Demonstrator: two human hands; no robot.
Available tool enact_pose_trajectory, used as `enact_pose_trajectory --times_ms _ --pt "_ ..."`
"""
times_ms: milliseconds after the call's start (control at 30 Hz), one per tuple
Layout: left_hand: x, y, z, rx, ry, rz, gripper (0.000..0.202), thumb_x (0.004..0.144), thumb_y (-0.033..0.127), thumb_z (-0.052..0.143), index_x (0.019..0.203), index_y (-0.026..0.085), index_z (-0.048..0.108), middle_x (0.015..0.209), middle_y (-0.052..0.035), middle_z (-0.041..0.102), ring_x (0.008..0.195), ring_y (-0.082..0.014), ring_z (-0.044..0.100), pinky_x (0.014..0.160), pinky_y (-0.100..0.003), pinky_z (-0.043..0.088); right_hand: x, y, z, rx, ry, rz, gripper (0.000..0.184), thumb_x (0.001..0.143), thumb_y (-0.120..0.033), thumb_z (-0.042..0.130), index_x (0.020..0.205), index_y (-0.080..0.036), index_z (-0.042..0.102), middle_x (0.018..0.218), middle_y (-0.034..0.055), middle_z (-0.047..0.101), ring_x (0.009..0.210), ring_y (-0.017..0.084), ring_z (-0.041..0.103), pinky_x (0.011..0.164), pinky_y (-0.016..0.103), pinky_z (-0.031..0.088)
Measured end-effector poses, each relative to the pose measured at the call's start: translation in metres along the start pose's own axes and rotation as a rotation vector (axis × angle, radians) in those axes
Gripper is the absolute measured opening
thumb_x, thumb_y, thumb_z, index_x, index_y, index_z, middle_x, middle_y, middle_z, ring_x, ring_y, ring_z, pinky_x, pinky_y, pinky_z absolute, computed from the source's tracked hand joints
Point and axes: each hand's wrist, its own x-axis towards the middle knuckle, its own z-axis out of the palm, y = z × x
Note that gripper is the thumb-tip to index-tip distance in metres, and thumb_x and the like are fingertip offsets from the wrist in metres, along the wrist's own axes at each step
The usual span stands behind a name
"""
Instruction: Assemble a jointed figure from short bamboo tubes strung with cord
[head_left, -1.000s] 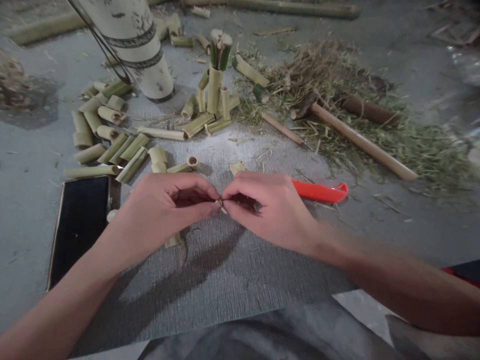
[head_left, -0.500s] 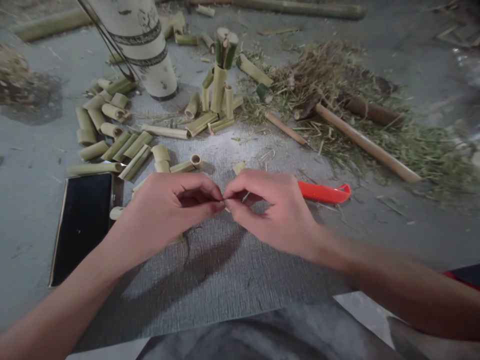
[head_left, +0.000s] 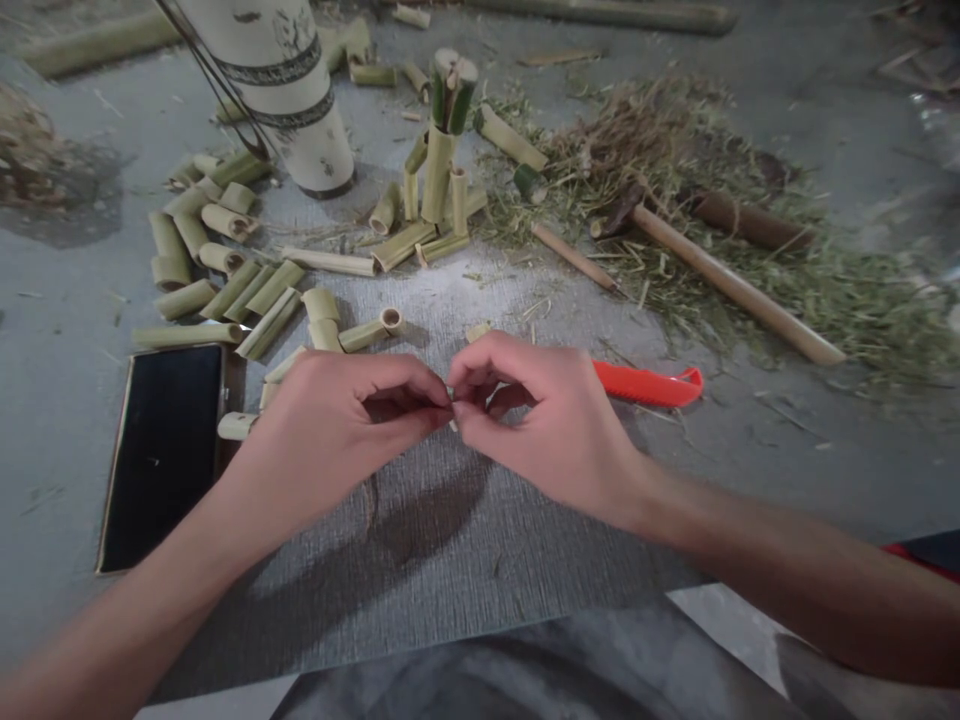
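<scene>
My left hand (head_left: pixel 341 420) and my right hand (head_left: pixel 529 415) meet fingertip to fingertip above the front of the table. Both are pinched closed. Between them is something tiny, mostly hidden by the fingers; a small pale bit shows under the right fingertips, too little to name. A thin brown strand (head_left: pixel 370 500) hangs or lies below my left hand. Just beyond the right hand lies a red-orange plastic-handled tool (head_left: pixel 652 384), its other end hidden by the hand. Short cut bamboo pieces (head_left: pixel 324 318) lie behind the left hand.
A black phone (head_left: pixel 165 450) lies at the left. Behind stand a patterned white cylinder (head_left: pixel 307 120) and an upright bamboo assembly (head_left: pixel 437 180). A hammer (head_left: pixel 735 280) rests on a heap of green shavings (head_left: pixel 847 270), near a wooden-handled pointed tool (head_left: pixel 574 256).
Both hands stay pinched together at nearly the same place. The left hand has shifted slightly right, its fingertips closer to the right ones. The things on the table have not moved.
</scene>
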Motion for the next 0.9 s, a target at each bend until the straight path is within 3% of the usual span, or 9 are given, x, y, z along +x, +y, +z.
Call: enact_pose_trajectory --times_ms 167,367,600,900 --pt "0.0013 0.0001 0.0001 -0.007 -0.011 -0.037 0.011 0.090 0.029 0.076 0.090 0.027 0.086 0.077 0.0068 0.080 0.072 -0.0150 0.070 0.065 -0.022 0.048 0.0002 0.0008 -0.0001 0.028 -0.010 0.007 0.023 0.083 -0.001 0.065 0.092 -0.022 0.066 0.085 -0.0057 0.070 0.077 0.010 0.066 0.070 0.023 0.054" --pt "-0.0008 0.0001 -0.0004 0.055 0.026 0.020 0.012 0.091 0.027 0.076 0.083 0.028 0.085 0.060 0.0090 0.068 0.056 -0.0095 0.053 0.055 -0.020 0.038 -0.0002 0.0012 0.0010 0.029 -0.007 0.014 0.016 0.088 -0.006 0.066 0.092 -0.021 0.068 0.087 -0.0044 0.072 0.078 0.011 0.068 0.069 0.023 0.055" --pt "0.0003 -0.0020 -0.0008 0.059 0.002 -0.004 0.015 0.093 0.033 0.075 0.084 0.029 0.086 0.060 0.0083 0.068 0.054 -0.0097 0.047 0.050 -0.022 0.033 0.0006 0.0013 0.0005 0.057 -0.024 0.037 0.021 0.085 -0.002 0.066 0.095 -0.021 0.068 0.088 -0.0052 0.072 0.080 0.011 0.068 0.072 0.023 0.055" --pt "0.0019 -0.0044 -0.0038 0.021 -0.028 -0.032 0.015 0.091 0.036 0.076 0.085 0.028 0.087 0.074 0.0044 0.079 0.065 -0.0151 0.065 0.059 -0.024 0.044 0.0008 0.0012 -0.0002 0.040 -0.045 0.024 0.021 0.082 -0.001 0.063 0.088 -0.022 0.065 0.081 -0.0065 0.065 0.071 0.009 0.060 0.065 0.023 0.049"
